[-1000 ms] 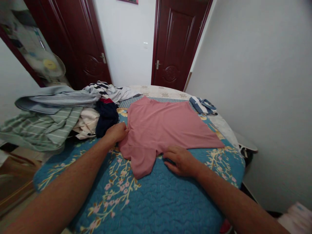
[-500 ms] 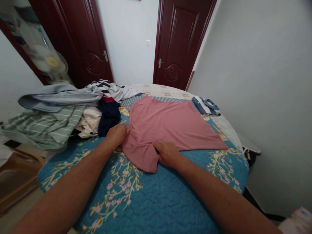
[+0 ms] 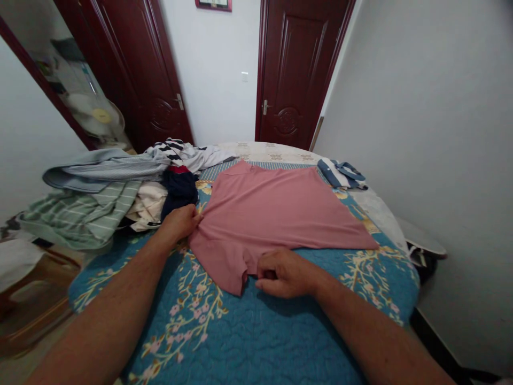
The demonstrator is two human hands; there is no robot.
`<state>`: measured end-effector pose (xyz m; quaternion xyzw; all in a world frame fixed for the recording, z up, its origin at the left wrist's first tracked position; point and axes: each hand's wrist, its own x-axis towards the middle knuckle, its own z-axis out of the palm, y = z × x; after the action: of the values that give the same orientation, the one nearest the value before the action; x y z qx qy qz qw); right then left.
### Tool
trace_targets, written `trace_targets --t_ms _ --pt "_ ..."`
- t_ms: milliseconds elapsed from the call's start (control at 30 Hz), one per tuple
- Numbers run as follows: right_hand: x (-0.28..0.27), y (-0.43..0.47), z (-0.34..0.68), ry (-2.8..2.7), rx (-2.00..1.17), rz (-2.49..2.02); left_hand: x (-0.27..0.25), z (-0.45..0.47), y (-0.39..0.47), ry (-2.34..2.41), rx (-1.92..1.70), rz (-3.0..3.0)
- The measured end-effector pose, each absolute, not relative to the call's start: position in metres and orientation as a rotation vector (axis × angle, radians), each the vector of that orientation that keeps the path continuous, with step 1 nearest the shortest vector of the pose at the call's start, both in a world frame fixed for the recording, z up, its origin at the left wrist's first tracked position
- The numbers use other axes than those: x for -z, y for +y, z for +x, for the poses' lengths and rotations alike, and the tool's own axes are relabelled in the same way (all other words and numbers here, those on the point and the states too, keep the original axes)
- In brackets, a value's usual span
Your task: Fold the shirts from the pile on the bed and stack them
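A pink short-sleeved shirt (image 3: 276, 206) lies spread sideways across the blue floral quilted cover (image 3: 248, 331). My left hand (image 3: 182, 222) is closed at the shirt's left edge, pinching the fabric between thumb and fingers. Close to the sleeve, my right hand (image 3: 286, 274) has curled fingers at the shirt's near edge, where the cloth dips toward it; the exact pinch is partly hidden. The near sleeve points toward me, with folds around its underarm.
On the left lies a heap of clothes, including a green striped garment (image 3: 80, 214) and a navy one (image 3: 180, 190). A folded blue-and-white striped garment (image 3: 342, 174) sits at the far right. A wooden stool (image 3: 40, 283) stands left of the table.
My left hand has moved slightly left, drawing the shirt's edge with it. My right hand has come down nearer to me, and the sleeve has shifted left and flattened out.
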<state>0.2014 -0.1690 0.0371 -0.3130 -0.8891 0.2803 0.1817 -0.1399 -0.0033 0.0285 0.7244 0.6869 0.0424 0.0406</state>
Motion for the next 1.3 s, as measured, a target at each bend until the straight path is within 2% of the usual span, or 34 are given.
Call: trace_targets --t_ms 100,233,400,567,733,833,967,1100,1167,1300 --pt "-0.036 -0.160 0.204 -2.304 -0.568 -1.048 -0.035 -0.133 -0.010 2.026 -0.328 2.309" --pt "-0.029 -0.150 0.211 -2.350 -0.360 -1.175 -0.051 -0.109 -0.037 1.416 -0.405 2.428" --pt "-0.027 -0.149 0.214 -2.534 -0.348 -1.269 -0.060 -0.078 -0.073 0.847 -0.013 2.247" --pt "-0.037 -0.153 0.217 -2.581 -0.386 -1.214 -0.051 -0.070 -0.080 0.736 -0.028 2.337" --pt "-0.041 -0.160 0.224 -2.576 -0.544 -1.222 -0.058 -0.070 -0.085 0.602 0.133 2.144" --pt "-0.041 -0.162 0.225 -2.570 -0.612 -1.203 -0.065 -0.073 -0.078 0.777 -0.058 2.125" --pt "-0.039 -0.152 0.224 -2.426 -0.494 -1.188 -0.058 -0.092 -0.044 1.555 -0.561 2.192" --pt "-0.024 -0.129 0.235 -2.190 -0.155 -1.333 -0.037 -0.117 -0.018 2.036 -0.267 2.147" --pt "-0.013 -0.119 0.244 -2.154 -0.070 -1.518 -0.031 -0.124 -0.015 2.042 -0.158 2.145" --pt "-0.001 -0.114 0.257 -2.175 -0.048 -1.866 -0.029 -0.138 -0.014 1.843 -0.180 2.128"
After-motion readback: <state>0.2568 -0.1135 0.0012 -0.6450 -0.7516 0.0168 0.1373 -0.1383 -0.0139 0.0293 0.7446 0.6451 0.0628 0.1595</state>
